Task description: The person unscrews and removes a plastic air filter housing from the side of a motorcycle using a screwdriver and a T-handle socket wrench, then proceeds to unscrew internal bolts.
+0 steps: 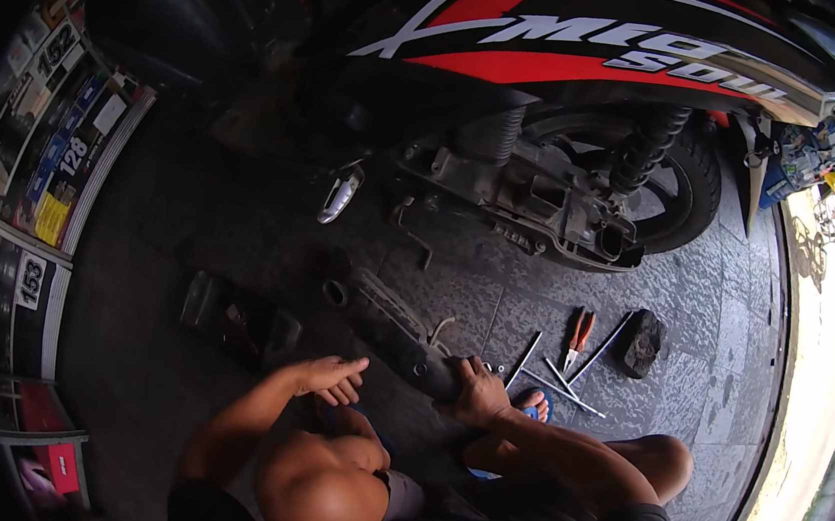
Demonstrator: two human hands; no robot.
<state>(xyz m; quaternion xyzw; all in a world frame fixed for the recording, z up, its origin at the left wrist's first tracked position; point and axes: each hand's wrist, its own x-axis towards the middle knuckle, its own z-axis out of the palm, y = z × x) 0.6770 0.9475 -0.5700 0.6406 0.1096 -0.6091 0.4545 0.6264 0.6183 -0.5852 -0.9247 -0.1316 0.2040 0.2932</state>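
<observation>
My right hand (pixel 478 394) is closed on the near right end of a long dark scooter engine cover (pixel 390 336), which lies slantwise in front of me. A round opening shows at its far left end, and a thin bent metal piece sticks up near my grip. My left hand (pixel 332 379) hovers to the left of the cover's near end, apart from it. One finger points toward the cover while the others are loosely bent, with nothing visible in them. Beyond the cover stands a black and red scooter (pixel 545 187), its engine side and rear wheel exposed.
Right of my hand lie orange-handled pliers (pixel 579 338), T-handle wrenches (pixel 561 385) and a dark block (pixel 643 344). A bent metal lever (pixel 414 230) lies by the scooter. A dark open tray (pixel 239 321) sits left. Shelves of boxes (pixel 56 155) line the left side.
</observation>
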